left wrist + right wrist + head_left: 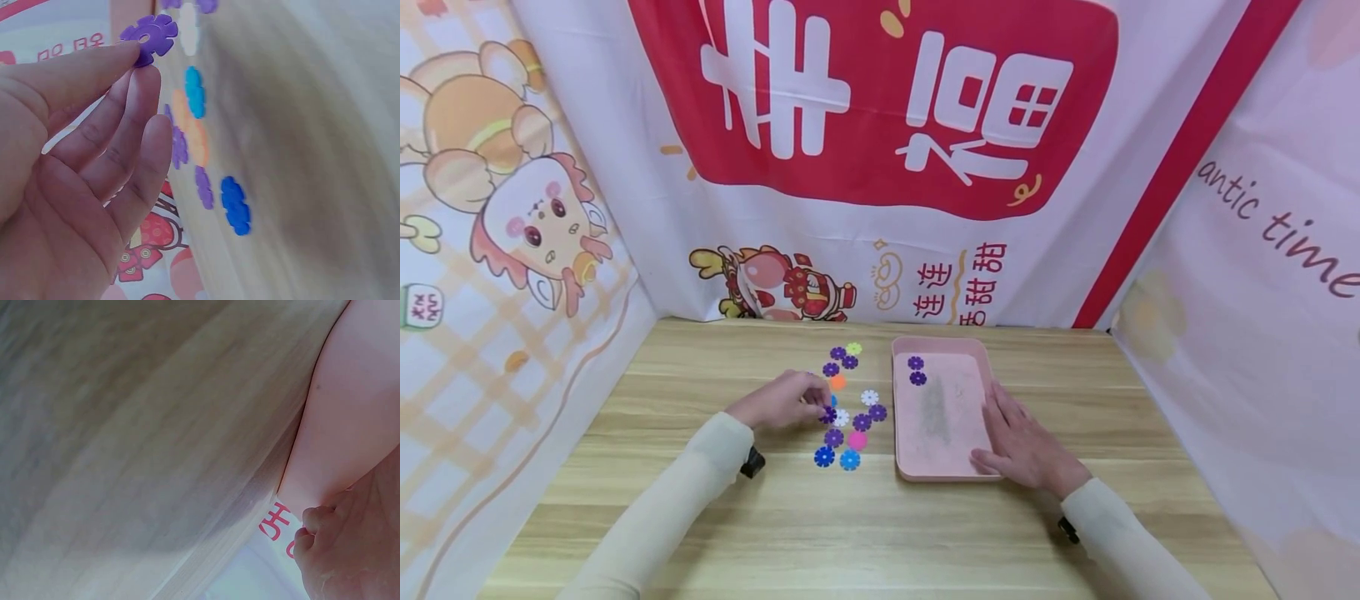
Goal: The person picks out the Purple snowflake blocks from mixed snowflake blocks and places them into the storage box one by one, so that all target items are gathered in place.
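A person's left hand pinches a purple flower-shaped disc between thumb and fingers beside a multicolored scatter of discs on a wooden counter; the right hand, fingers extended, rests along a pink tray containing two purple pieces.

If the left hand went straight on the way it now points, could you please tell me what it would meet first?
Probably the white piece just beyond the purple piece that the left hand pinches, though the hand's height above the table is unclear, so it might pass over.
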Action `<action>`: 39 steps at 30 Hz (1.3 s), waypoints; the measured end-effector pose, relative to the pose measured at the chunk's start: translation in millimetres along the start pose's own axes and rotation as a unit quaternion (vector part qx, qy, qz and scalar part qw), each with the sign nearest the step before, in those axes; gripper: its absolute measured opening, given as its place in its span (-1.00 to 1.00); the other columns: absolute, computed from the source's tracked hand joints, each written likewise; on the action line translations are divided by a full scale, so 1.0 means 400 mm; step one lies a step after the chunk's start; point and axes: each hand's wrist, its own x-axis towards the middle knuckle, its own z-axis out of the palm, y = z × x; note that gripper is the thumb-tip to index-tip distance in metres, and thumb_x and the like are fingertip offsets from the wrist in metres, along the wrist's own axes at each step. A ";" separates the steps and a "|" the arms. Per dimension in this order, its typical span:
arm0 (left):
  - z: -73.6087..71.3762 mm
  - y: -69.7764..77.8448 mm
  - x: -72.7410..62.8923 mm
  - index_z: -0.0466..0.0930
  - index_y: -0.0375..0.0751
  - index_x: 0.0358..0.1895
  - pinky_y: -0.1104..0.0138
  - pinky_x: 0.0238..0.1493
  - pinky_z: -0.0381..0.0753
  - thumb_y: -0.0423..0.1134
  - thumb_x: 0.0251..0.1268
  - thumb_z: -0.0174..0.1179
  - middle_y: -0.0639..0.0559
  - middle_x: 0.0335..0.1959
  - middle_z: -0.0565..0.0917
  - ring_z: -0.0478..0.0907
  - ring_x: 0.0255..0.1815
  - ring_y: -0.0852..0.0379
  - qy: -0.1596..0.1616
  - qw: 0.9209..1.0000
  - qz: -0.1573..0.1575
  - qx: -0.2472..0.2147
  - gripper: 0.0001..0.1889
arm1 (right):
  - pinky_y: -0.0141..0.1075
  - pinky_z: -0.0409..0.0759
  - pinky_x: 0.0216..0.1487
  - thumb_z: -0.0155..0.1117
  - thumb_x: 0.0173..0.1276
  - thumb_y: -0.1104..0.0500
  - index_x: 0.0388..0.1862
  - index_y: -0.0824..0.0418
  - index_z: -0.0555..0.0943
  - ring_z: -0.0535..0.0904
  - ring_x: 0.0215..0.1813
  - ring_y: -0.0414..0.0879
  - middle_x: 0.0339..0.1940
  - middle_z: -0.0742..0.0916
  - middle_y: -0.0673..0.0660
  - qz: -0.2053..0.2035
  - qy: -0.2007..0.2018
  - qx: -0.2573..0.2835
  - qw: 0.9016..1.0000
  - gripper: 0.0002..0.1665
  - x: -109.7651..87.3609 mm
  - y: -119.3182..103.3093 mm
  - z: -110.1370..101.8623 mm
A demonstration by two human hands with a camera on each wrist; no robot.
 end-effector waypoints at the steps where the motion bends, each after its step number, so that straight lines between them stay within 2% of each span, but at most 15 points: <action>1: -0.004 0.004 0.003 0.73 0.03 -0.09 0.29 0.04 0.73 -0.29 0.48 0.31 0.20 -0.17 0.76 0.66 -0.11 0.17 0.001 1.000 -0.001 -0.007 -0.89 | 0.31 0.13 0.69 0.13 0.45 -0.45 0.75 0.30 -0.10 -0.13 0.80 0.25 0.80 -0.07 0.32 -0.001 0.000 0.001 1.000 0.27 0.000 0.000 -0.001; 5: -0.022 0.024 0.021 0.73 0.00 -0.07 0.24 0.02 0.76 -0.29 0.51 0.27 0.14 -0.14 0.78 0.70 -0.09 0.11 0.007 1.000 0.005 -0.029 -0.90 | 0.31 0.14 0.69 0.14 0.45 -0.44 0.76 0.29 -0.12 -0.11 0.80 0.26 0.80 -0.05 0.32 -0.001 0.001 -0.002 1.000 0.26 -0.001 -0.003 -0.006; 10: -0.043 0.060 0.050 0.73 0.06 -0.07 0.22 0.07 0.75 -0.21 0.56 0.25 0.14 -0.12 0.77 0.69 -0.07 0.15 0.016 0.999 0.003 -0.038 -0.92 | 0.33 0.17 0.67 0.17 0.45 -0.41 0.75 0.31 -0.10 -0.07 0.79 0.28 0.79 -0.02 0.35 -0.006 0.008 -0.004 1.000 0.26 -0.004 -0.005 -0.010; 19: -0.059 0.128 0.130 0.74 -0.01 0.01 0.19 0.14 0.76 -0.23 0.56 0.24 0.10 -0.08 0.79 0.72 -0.02 0.14 0.012 0.997 0.029 -0.065 -0.87 | 0.32 0.15 0.68 0.16 0.44 -0.44 0.76 0.28 -0.12 -0.11 0.80 0.26 0.80 -0.06 0.32 -0.005 0.003 0.003 1.000 0.28 -0.004 -0.003 -0.005; 24: -0.046 0.171 0.182 0.75 -0.01 0.01 0.20 0.13 0.75 -0.22 0.55 0.25 0.11 -0.10 0.79 0.73 0.00 0.07 0.011 0.997 0.038 -0.064 -0.87 | 0.30 0.13 0.70 0.16 0.42 -0.46 0.76 0.29 -0.10 -0.12 0.80 0.24 0.81 -0.07 0.30 -0.004 0.000 0.005 1.000 0.29 -0.004 -0.004 -0.004; 31: -0.018 0.215 0.268 0.77 -0.03 0.03 0.26 0.15 0.75 -0.21 0.53 0.28 0.17 -0.08 0.81 0.73 -0.03 0.22 -0.001 0.998 0.048 -0.042 -0.85 | 0.32 0.15 0.68 0.16 0.44 -0.44 0.74 0.33 -0.05 -0.09 0.80 0.27 0.79 -0.04 0.35 -0.007 -0.003 0.002 1.000 0.27 -0.004 -0.006 -0.011; 35: -0.003 0.234 0.317 0.77 -0.05 -0.02 0.26 0.15 0.74 -0.26 0.55 0.25 0.05 -0.05 0.83 0.73 -0.03 0.21 -0.015 0.998 0.064 -0.018 -0.87 | 0.31 0.12 0.69 0.14 0.44 -0.46 0.75 0.32 -0.06 -0.12 0.80 0.25 0.80 -0.08 0.33 0.002 -0.011 0.007 1.000 0.27 -0.002 -0.005 -0.013; 39: 0.020 0.247 0.346 0.77 -0.05 -0.06 0.28 0.17 0.72 -0.30 0.55 0.23 0.02 -0.05 0.82 0.71 -0.04 0.21 -0.023 0.998 0.061 0.009 -0.87 | 0.30 0.10 0.71 0.13 0.45 -0.47 0.75 0.31 -0.09 -0.15 0.81 0.23 0.80 -0.11 0.31 0.005 -0.015 0.010 1.000 0.27 -0.001 -0.004 -0.011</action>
